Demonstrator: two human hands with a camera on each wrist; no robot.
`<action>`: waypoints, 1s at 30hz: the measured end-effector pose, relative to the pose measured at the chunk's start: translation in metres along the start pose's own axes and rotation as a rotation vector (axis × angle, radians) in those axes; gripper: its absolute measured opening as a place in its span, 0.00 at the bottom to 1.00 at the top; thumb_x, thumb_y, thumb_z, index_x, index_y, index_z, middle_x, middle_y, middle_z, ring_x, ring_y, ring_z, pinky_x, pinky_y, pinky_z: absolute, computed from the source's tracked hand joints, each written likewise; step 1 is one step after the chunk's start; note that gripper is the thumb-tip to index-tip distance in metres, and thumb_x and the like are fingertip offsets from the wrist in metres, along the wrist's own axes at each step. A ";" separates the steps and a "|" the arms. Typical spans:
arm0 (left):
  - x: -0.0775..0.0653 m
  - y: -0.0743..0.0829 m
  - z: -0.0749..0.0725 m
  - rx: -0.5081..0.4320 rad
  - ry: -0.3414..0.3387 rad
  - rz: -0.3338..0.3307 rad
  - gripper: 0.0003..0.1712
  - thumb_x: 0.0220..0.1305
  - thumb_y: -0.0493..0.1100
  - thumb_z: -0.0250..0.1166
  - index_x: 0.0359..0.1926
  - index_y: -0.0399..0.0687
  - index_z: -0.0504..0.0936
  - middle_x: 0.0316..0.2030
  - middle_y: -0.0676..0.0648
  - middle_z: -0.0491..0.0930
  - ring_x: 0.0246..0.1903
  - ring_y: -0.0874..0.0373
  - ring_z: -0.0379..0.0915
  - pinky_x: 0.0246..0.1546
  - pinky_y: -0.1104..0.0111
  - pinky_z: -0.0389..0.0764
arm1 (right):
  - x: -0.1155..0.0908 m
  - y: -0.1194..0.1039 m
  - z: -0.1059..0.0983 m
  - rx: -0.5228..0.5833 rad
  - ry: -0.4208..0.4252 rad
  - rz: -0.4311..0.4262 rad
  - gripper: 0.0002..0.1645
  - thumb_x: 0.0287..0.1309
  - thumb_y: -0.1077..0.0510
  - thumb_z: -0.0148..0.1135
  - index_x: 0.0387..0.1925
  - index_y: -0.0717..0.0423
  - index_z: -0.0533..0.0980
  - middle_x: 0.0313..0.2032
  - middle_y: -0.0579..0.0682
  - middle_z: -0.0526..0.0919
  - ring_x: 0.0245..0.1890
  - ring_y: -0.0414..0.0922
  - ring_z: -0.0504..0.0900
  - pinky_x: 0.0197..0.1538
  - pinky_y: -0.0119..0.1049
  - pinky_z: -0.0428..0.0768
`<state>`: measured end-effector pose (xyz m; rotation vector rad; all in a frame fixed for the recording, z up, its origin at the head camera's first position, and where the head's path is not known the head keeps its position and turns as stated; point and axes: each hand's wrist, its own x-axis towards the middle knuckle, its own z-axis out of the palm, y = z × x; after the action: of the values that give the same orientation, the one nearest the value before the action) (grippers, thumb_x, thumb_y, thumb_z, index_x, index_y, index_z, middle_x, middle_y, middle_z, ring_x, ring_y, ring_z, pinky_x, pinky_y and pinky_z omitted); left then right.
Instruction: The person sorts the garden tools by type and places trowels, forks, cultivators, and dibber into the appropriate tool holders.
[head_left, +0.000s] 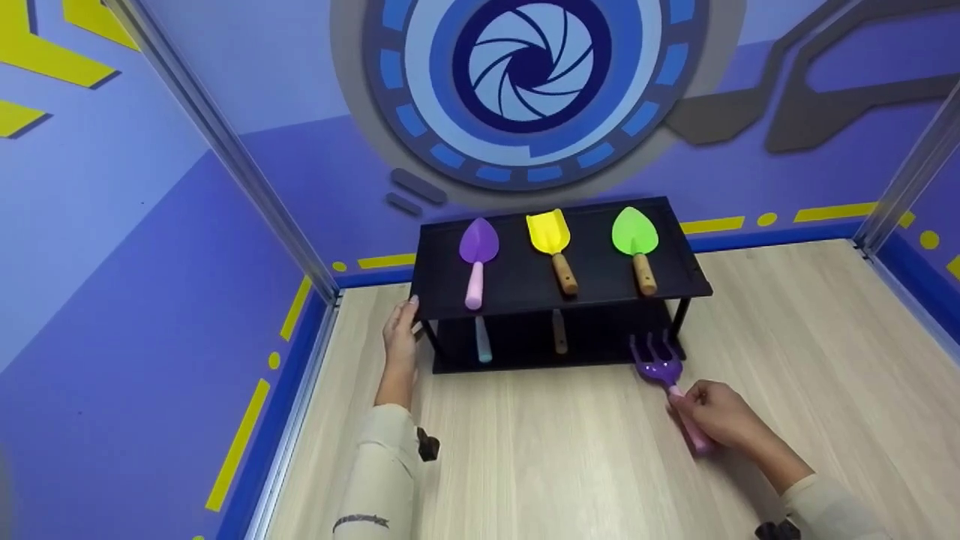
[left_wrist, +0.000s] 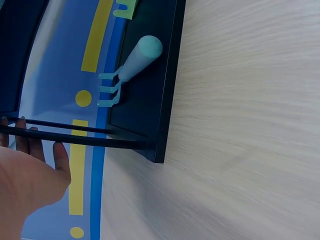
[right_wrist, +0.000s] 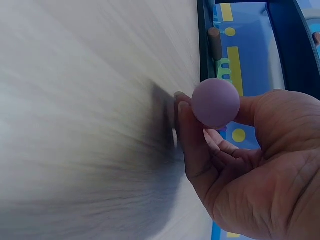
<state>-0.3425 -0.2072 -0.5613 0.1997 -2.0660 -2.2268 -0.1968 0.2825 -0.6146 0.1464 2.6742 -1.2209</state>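
My left hand (head_left: 401, 337) holds the left front corner of a black two-tier shelf (head_left: 517, 295); in the left wrist view, its fingers lie behind a thin post. My right hand (head_left: 716, 409) pinches the pink handle of a purple hand fork (head_left: 660, 369). The fork's tines point at the lower tier's right front corner. In the right wrist view, the handle's round end (right_wrist: 216, 102) faces the camera. On the top tier lie a purple trowel (head_left: 478, 244), a yellow shovel (head_left: 550, 232) and a green trowel (head_left: 634, 231).
On the lower tier lie a light-blue hand fork (left_wrist: 137, 61) and a wooden-handled tool (head_left: 559, 334) with green tines. The shelf stands on a wood-grain tabletop (head_left: 525, 450), close to a blue patterned wall (head_left: 300, 180). Metal posts (head_left: 225, 146) mark the corners.
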 end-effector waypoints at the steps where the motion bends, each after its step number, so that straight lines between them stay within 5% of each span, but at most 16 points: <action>1: 0.000 0.000 0.000 -0.001 -0.003 -0.003 0.35 0.82 0.56 0.54 0.79 0.40 0.67 0.82 0.38 0.61 0.83 0.41 0.54 0.84 0.44 0.57 | 0.000 0.000 0.000 0.000 0.003 -0.003 0.23 0.77 0.45 0.61 0.38 0.64 0.78 0.28 0.48 0.78 0.29 0.43 0.75 0.29 0.35 0.72; 30: -0.001 0.002 0.002 -0.015 -0.006 -0.001 0.33 0.82 0.58 0.55 0.77 0.43 0.71 0.76 0.39 0.71 0.79 0.44 0.62 0.81 0.43 0.63 | 0.005 0.004 0.000 0.049 -0.026 -0.011 0.20 0.77 0.50 0.62 0.46 0.67 0.80 0.33 0.51 0.81 0.32 0.43 0.76 0.31 0.33 0.74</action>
<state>-0.3418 -0.2057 -0.5589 0.1937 -2.0526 -2.2455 -0.2013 0.2853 -0.6190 0.1221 2.6279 -1.2841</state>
